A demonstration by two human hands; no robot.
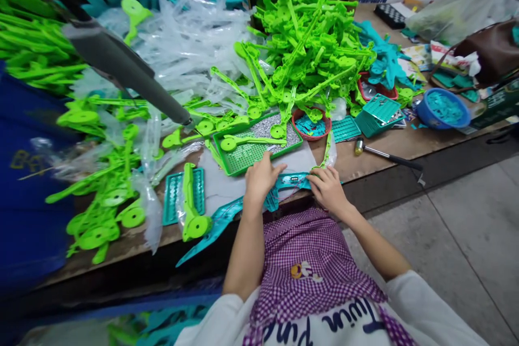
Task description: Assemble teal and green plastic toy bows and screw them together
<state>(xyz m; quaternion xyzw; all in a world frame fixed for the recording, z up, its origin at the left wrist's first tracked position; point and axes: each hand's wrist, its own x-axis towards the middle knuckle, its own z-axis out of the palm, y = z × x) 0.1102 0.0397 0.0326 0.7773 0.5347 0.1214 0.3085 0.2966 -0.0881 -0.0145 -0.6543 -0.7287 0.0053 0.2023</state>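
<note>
A long teal plastic part (225,216) lies along the table's front edge, with a thin dark wire or thread along it and small shiny pieces in its hollow. My right hand (329,188) has its fingers curled over the right end of this part. Above its middle, my left hand (261,175) reaches to the near rim of a green tray (239,159), thumb and forefinger apart; I see nothing between them. Small silvery metal pieces (270,128) fill the tray's far right area. A green plastic arm (255,141) lies across the tray.
Green plastic parts (308,38) are heaped behind, beside clear plastic bags (190,38). A red basket (311,123) holds teal pieces. To the right are a hammer (389,157) and a blue bowl (444,108). A grey tool (121,67) hangs at the upper left.
</note>
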